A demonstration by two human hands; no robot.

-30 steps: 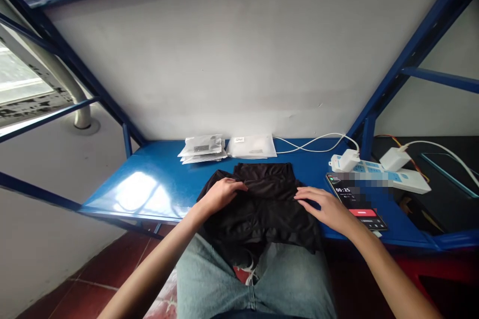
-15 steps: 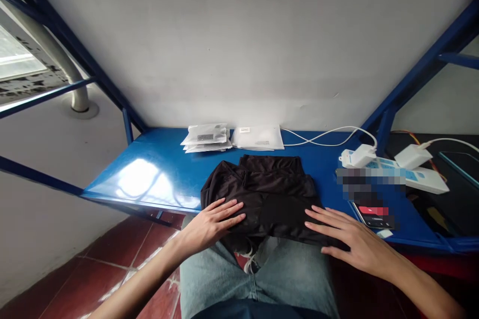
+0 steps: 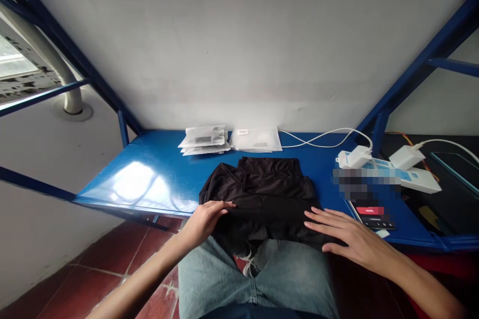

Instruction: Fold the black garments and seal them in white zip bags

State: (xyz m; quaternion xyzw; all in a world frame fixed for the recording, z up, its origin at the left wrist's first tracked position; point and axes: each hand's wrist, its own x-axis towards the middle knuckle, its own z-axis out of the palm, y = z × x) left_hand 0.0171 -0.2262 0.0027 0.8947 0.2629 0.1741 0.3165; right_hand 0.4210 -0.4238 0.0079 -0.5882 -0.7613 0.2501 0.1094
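A black garment (image 3: 262, 194) lies in folds on the blue table, its near edge hanging over the front edge above my jeans. My left hand (image 3: 209, 219) is at the garment's near left part, its fingers bent together on the fabric; what they grip, if anything, is the black cloth's edge. On the near right part, my right hand (image 3: 337, 232) rests with its fingers spread and stretched out over the cloth.
Frosted packets (image 3: 205, 139) and a flat white packet (image 3: 256, 139) lie at the blue table's (image 3: 149, 159) back. At the right are a power strip (image 3: 415, 177) with chargers (image 3: 406, 158), white cables and a phone (image 3: 374, 214). Blue metal bars frame both sides.
My left hand has gone from lying flat with spread fingers to bent, closed fingers at the garment's left edge. The near layer of cloth has shifted slightly. My right hand stays nearly in place.
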